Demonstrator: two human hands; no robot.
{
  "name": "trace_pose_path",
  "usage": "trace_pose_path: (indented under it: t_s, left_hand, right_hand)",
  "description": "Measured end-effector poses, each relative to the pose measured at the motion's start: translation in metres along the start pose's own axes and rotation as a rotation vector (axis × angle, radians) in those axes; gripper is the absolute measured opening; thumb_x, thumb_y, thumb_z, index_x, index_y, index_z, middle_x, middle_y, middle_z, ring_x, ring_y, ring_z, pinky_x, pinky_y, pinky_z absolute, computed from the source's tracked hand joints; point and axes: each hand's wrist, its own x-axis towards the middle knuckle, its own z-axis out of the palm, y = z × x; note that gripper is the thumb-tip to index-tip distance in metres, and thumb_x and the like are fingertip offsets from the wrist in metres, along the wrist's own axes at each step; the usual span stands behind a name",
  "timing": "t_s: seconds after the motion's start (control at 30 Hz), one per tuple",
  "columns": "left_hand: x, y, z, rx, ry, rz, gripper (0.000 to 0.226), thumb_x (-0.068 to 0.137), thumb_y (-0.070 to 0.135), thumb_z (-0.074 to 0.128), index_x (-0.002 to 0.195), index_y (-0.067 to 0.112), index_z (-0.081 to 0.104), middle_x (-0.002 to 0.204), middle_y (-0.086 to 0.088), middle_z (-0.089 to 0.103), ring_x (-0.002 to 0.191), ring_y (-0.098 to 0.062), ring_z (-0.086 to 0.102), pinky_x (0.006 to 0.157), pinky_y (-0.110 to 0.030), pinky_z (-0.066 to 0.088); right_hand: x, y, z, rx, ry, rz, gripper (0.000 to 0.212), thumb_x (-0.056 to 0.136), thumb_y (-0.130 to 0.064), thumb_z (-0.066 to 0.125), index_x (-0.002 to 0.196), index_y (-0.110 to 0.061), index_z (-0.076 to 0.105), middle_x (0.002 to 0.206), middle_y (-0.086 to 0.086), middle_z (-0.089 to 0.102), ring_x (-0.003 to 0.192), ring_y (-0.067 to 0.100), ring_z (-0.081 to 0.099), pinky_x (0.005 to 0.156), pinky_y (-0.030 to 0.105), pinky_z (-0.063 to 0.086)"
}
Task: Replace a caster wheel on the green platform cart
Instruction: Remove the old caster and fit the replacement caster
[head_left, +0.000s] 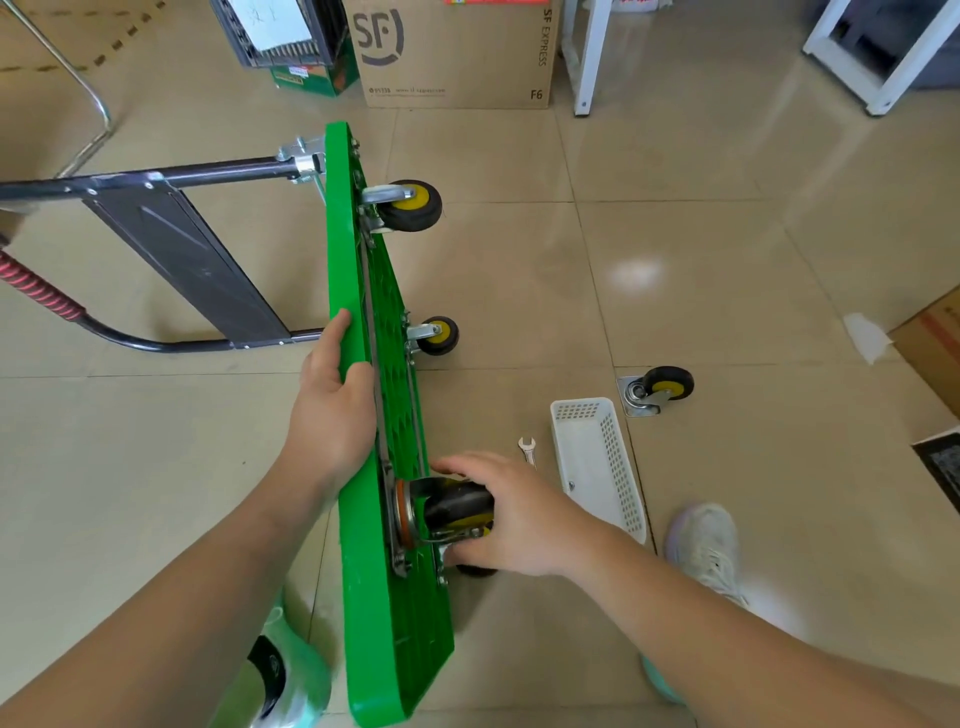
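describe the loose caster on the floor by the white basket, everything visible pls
The loose caster has a black, rubber-looking tyre on a yellow hub, held in a silver metal swivel fork on a square metal mounting plate. It is off the cart and lies on the tiled floor, plate seemingly flat down, wheel tipped toward the right. It sits just beyond the far right corner of the white basket; whether they touch cannot be told.

The platform cart (353, 291) stands on edge on the floor (727, 234), with its handle (156, 234) to its left. My left hand (332, 400) grips its top edge and my right hand (509, 519) holds its nearest caster (452, 506). Right of the cart lie a wrench (527, 449), then a basket (618, 457), with a loose caster (660, 389) just beyond. An SF Express box (457, 52) sits behind the cart.
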Motion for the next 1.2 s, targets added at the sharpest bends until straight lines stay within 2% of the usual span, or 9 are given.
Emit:
trace_pose_path:
  t_s: [0.07, 0.17, 0.33, 0.5, 0.67, 0.8, 0.87, 1.03, 1.2]
  left_hand:
    - [0.000, 0.000, 0.000, -0.001, 0.000, 0.000, 0.071, 0.084, 0.041, 0.035, 0.154, 0.052, 0.027, 0.149, -0.002, 0.050, 0.136, -0.031, 0.050, 0.114, -0.054, 0.041]
    - [0.001, 0.000, 0.000, -0.011, -0.004, -0.002, 0.072, 0.083, 0.042, 0.035, 0.154, 0.051, 0.027, 0.150, 0.001, 0.049, 0.136, -0.029, 0.049, 0.115, -0.053, 0.041]
    - [0.000, 0.001, 0.000, -0.016, -0.006, -0.008, 0.071, 0.083, 0.042, 0.035, 0.153, 0.053, 0.027, 0.149, 0.000, 0.049, 0.136, -0.029, 0.050, 0.114, -0.053, 0.041]
    - [0.000, 0.000, 0.001, -0.007, -0.002, -0.006, 0.071, 0.084, 0.041, 0.035, 0.153, 0.053, 0.027, 0.148, -0.001, 0.050, 0.134, -0.031, 0.051, 0.113, -0.054, 0.042]
    - [0.001, 0.000, 0.001, -0.025, -0.014, -0.009, 0.070, 0.085, 0.042, 0.035, 0.153, 0.054, 0.026, 0.149, -0.003, 0.050, 0.137, -0.032, 0.049, 0.114, -0.055, 0.041]
    - [0.001, -0.002, 0.000, -0.017, -0.016, 0.002, 0.069, 0.087, 0.039, 0.036, 0.154, 0.052, 0.026, 0.150, -0.003, 0.049, 0.137, -0.032, 0.049, 0.114, -0.055, 0.040]
    - [0.001, -0.002, 0.000, -0.016, -0.019, 0.005, 0.070, 0.086, 0.040, 0.035, 0.154, 0.052, 0.026, 0.150, -0.004, 0.050, 0.138, -0.033, 0.048, 0.114, -0.056, 0.041]
    - [0.000, -0.001, 0.001, -0.014, -0.012, 0.018, 0.069, 0.087, 0.039, 0.035, 0.154, 0.052, 0.026, 0.150, -0.011, 0.049, 0.137, -0.037, 0.048, 0.113, -0.058, 0.041]
    - [0.006, -0.006, 0.000, 0.036, -0.001, 0.038, 0.060, 0.099, 0.030, 0.037, 0.154, 0.052, 0.026, 0.150, -0.014, 0.049, 0.135, -0.040, 0.047, 0.112, -0.057, 0.040]
  right_hand:
    - [0.005, 0.000, 0.002, -0.017, 0.007, -0.001, 0.078, 0.068, -0.030, 0.086, 0.139, -0.035, 0.055, 0.122, -0.016, 0.059, 0.112, 0.008, 0.058, 0.097, 0.028, 0.048]
    - [0.007, 0.003, 0.003, -0.004, -0.004, 0.014, 0.069, 0.067, -0.027, 0.082, 0.132, -0.037, 0.059, 0.104, -0.022, 0.056, 0.100, 0.006, 0.058, 0.086, 0.025, 0.047]
    - [0.007, 0.007, 0.002, 0.006, 0.007, 0.027, 0.068, 0.065, -0.028, 0.081, 0.129, -0.037, 0.059, 0.109, -0.018, 0.060, 0.101, 0.009, 0.059, 0.088, 0.029, 0.051]
    - [0.005, 0.011, 0.002, 0.006, 0.017, 0.042, 0.065, 0.064, -0.031, 0.080, 0.124, -0.042, 0.058, 0.098, -0.027, 0.055, 0.092, -0.002, 0.055, 0.076, 0.016, 0.041]
    - [0.002, 0.009, -0.002, 0.044, 0.027, 0.045, 0.065, 0.062, -0.033, 0.077, 0.123, -0.045, 0.056, 0.100, -0.037, 0.057, 0.095, -0.010, 0.056, 0.072, 0.005, 0.040]
    - [0.003, 0.008, -0.014, 0.050, 0.033, 0.041, 0.064, 0.063, -0.028, 0.080, 0.121, -0.045, 0.061, 0.104, -0.027, 0.064, 0.096, -0.004, 0.060, 0.076, 0.015, 0.047]
    - [0.002, 0.008, -0.020, 0.057, 0.043, 0.037, 0.065, 0.063, -0.025, 0.081, 0.119, -0.049, 0.059, 0.108, -0.029, 0.063, 0.098, -0.003, 0.061, 0.080, 0.018, 0.050]
    - [-0.012, 0.018, -0.030, 0.075, 0.083, 0.035, 0.060, 0.064, -0.028, 0.083, 0.112, -0.056, 0.060, 0.107, -0.031, 0.065, 0.098, -0.004, 0.064, 0.077, 0.007, 0.048]
    - [-0.041, 0.052, -0.050, 0.142, 0.256, 0.164, 0.059, 0.060, -0.039, 0.088, 0.106, -0.063, 0.061, 0.103, -0.033, 0.068, 0.096, -0.007, 0.067, 0.077, 0.007, 0.051]
